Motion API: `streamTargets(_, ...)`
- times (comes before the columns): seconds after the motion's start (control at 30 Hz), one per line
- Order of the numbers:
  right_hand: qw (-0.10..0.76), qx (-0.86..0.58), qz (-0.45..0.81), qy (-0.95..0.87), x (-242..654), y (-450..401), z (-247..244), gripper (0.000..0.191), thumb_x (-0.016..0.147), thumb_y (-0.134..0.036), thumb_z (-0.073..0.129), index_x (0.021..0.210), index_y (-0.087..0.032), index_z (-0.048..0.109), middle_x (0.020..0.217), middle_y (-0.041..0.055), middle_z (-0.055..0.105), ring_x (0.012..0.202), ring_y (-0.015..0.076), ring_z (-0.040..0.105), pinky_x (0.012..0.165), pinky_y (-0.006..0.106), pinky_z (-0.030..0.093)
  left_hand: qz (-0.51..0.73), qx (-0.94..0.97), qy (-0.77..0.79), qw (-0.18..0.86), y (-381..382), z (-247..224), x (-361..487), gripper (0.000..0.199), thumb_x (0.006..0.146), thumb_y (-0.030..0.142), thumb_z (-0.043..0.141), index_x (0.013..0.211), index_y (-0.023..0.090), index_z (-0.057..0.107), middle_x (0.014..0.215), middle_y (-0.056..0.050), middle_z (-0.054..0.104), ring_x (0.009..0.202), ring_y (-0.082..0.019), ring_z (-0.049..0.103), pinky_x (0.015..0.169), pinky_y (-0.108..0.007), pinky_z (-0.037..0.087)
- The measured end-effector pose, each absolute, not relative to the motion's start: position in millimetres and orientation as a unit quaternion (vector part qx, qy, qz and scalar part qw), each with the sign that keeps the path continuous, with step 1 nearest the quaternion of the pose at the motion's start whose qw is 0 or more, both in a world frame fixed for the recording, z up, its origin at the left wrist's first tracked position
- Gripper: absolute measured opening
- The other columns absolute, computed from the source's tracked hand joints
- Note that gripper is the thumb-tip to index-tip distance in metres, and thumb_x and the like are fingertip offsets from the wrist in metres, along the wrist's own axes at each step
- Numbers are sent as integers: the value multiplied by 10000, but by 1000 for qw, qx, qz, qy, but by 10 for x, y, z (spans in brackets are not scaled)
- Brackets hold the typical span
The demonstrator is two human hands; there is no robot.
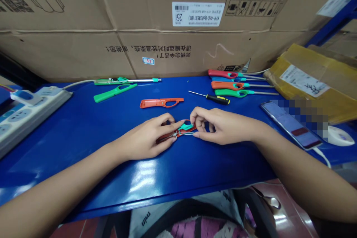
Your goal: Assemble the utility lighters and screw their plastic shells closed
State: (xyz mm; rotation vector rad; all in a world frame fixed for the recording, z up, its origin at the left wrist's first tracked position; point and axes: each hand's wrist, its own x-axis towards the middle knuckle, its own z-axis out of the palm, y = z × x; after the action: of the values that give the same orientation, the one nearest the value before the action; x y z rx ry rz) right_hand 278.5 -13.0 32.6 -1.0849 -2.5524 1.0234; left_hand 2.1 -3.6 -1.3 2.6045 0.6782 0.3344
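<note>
Cardboard label (198, 13) reads "25"; left hand (146, 139) and right hand (216, 126) pinch the red lighter (178, 131), lying left-right on the tabletop (83, 126).

Even overhead light falls on a glossy blue table (83, 130), leaving white glare near its front edge; wide-angle distortion bends the frame's edges, and a phone (290, 124) is partly pixelated.

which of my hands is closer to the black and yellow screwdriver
Right. Your right hand lies just below the screwdriver, slightly toward you; your left hand is farther off, down and to its left.
</note>
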Motion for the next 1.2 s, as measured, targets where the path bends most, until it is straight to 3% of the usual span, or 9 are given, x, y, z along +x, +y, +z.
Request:
streamTargets(0.1, 103, -378, 304, -868, 2769, -103, 281, 130, 972, -263, 594, 1090, -212, 579, 814, -32, 662, 656, 103, 579, 599, 225, 399, 124, 941, 235, 212, -36, -4, 27, 460, 1026, 259, 488, 1477, 178, 530, 1195, -108, 558, 985, -184, 605, 898, -298, 537)
streamTargets(0.23, 142, -385, 271, -871, 2744, -40, 157, 164, 961, -304, 650, 1077, -188, 642, 788, -12, 679, 670, 122, 599, 607, 235, 399, 121, 942, 233, 209, -37, 5, 35, 466, 1023, 250, 485, 1482, 175, 525, 1195, -110, 562, 959, -183, 605, 889, -305, 539)
streamTargets(0.37, 173, -320, 237, -901, 2721, -7, 64, 99, 965, -193, 624, 951, -163, 717, 887, 42, 727, 757, 140, 636, 681, 252, 425, 122, 941, 236, 211, -36, -12, 31, 503, 1025, 249, 483, 1521, 165, 479, 1228, -121, 565, 1025, -200, 608, 924, -317, 536)
streamTargets(0.73, 193, -286, 196, -918, 2704, 15, -35, 184, 998, -228, 586, 881, -164, 713, 848, 46, 703, 757, 151, 629, 696, 269, 426, 147, 924, 253, 246, -38, -77, 21, 530, 1026, 252, 482, 1541, 134, 435, 1269, -134, 547, 1109, -210, 596, 1027, -364, 515)
streamTargets(0.9, 210, -347, 264, -875, 2692, 22, -21, 102, 905, -276, 722, 939, -191, 678, 906, 13, 629, 772, 131, 576, 702, 257, 436, 150, 922, 253, 254, -36, -65, 31, 496, 1019, 235, 487, 1506, 144, 471, 1220, -120, 564, 1058, -206, 607, 993, -371, 527)
streamTargets(1.0, 219, -398, 313, -834, 2690, 30, -15, 397, 802, -363, 825, 1090, -196, 608, 962, 7, 593, 766, 130, 532, 678, 252, 442, 157, 921, 251, 254, -50, -59, 39, 494, 1011, 215, 487, 1500, 147, 472, 1205, -114, 568, 1021, -196, 614, 959, -360, 534)
streamTargets(1.07, 196, -405, 335, -828, 2687, 31, -5, 454, 782, -399, 838, 1115, -192, 608, 952, 4, 603, 753, 131, 522, 676, 256, 439, 162, 920, 250, 254, -64, -55, 47, 503, 990, 193, 501, 1491, 156, 481, 1199, -108, 577, 1007, -196, 618, 932, -352, 537)
streamTargets(1.2, 167, -381, 343, -842, 2662, 12, 21, 288, 819, -351, 805, 1015, -178, 684, 892, 0, 642, 774, 136, 559, 731, 262, 436, 180, 915, 265, 247, -91, -55, 78, 478, 949, 218, 578, 1424, 170, 544, 1160, -90, 624, 997, -207, 633, 894, -345, 536)
